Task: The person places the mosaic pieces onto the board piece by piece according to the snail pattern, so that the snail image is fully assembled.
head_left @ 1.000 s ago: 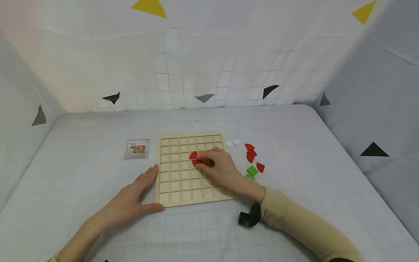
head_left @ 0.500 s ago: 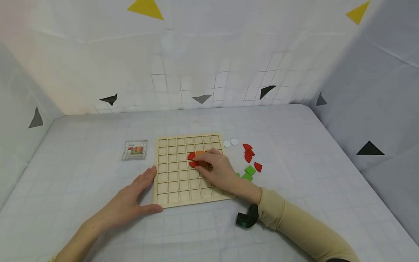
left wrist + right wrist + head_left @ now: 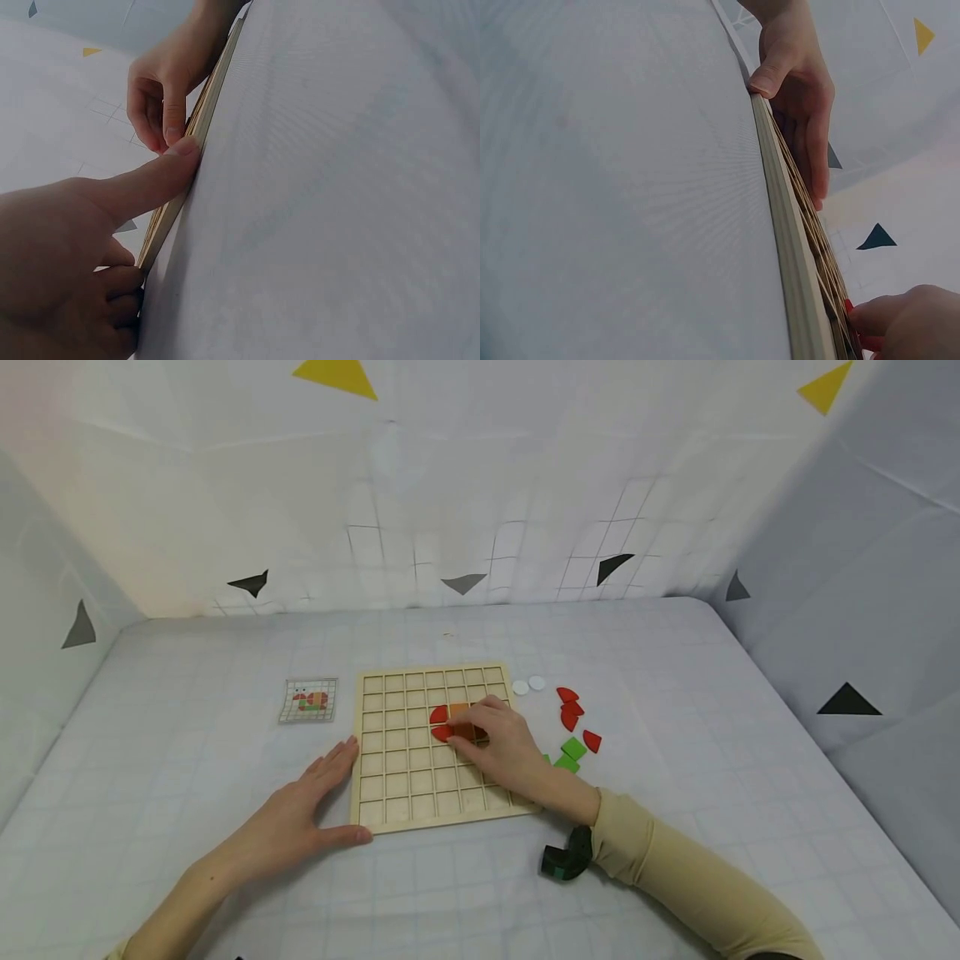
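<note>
A pale wooden grid board (image 3: 397,787) lies flat on the table. My left hand (image 3: 288,822) rests at its left side, thumb on the front corner and straight fingers along the edge. Over the middle of the board, my right hand (image 3: 501,747) pinches a red quarter-circle tile (image 3: 440,734) between thumb and fingers, at a cell. Just behind it sits another red quarter-circle tile (image 3: 438,715), with an orange square tile (image 3: 459,709) beside that. The right hand partly covers the orange tiles. In the right wrist view, red shows at the right hand's fingertips (image 3: 870,315).
A picture card (image 3: 309,702) with a colored grid figure lies left of the board. To the right are white discs (image 3: 536,682), several loose red quarter-circle tiles (image 3: 569,718) and green square tiles (image 3: 573,748). A black device (image 3: 567,857) sits by the right wrist.
The red tile under my right fingertips has shifted and turned slightly at its cell. My left hand keeps its place on the board; the head view has moved a little.
</note>
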### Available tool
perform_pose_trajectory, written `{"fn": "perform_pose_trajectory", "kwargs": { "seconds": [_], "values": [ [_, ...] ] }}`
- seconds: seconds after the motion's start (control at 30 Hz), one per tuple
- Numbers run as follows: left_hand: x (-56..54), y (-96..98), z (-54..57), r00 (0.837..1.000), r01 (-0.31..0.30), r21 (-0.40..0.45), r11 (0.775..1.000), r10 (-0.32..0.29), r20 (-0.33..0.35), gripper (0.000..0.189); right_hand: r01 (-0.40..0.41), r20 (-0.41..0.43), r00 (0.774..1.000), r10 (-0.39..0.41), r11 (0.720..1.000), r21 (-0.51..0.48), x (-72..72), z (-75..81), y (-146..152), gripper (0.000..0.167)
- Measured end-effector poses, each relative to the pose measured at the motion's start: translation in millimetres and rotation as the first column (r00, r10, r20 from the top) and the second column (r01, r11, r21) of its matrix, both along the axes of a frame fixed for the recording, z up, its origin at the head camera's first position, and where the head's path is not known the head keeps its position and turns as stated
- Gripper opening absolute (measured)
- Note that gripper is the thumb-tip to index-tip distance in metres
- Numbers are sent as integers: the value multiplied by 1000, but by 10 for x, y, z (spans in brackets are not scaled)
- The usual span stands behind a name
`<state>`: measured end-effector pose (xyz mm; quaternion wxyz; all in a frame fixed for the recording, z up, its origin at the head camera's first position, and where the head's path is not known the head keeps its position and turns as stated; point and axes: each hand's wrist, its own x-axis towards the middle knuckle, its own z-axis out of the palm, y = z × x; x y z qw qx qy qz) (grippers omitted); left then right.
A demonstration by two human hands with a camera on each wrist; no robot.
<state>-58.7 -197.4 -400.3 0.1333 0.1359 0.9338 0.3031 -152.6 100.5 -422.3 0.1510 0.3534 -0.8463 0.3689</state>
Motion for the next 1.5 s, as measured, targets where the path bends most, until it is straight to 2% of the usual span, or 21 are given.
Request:
{"fn": "perform_pose_trajectory", "kwargs": {
  "seconds": [0.33, 0.57, 0.9, 1.17, 1.3, 1.5],
  "values": [
    [-2, -1, 5, 1000, 3, 5, 1000, -3, 0, 115, -8, -15, 1000, 8, 1000, -14, -16, -4, -4, 21],
    [-2, -3, 4, 1000, 6, 7, 1000, -6, -8, 115, -58, -2, 998, 58, 998, -6, -17, 3, -3, 20],
    [7, -7, 37, 1000, 11, 1, 1000, -11, -24, 115, -36, 17, 999, 36, 999, -8, -19, 11, 0, 20],
    [5, -14, 12, 1000, 5, 5, 1000, -5, -10, 115, -52, 10, 999, 52, 999, -14, -28, 1, -1, 20],
    [5, -13, 2, 1000, 5, 9, 1000, -5, -6, 115, -52, -9, 999, 52, 998, -30, -29, -9, -2, 21],
    [-1, -16, -1, 1000, 9, 16, 1000, -8, -12, 115, -16, -68, 998, 10, 996, -92, -45, 28, 18, 22]
  ]
}}
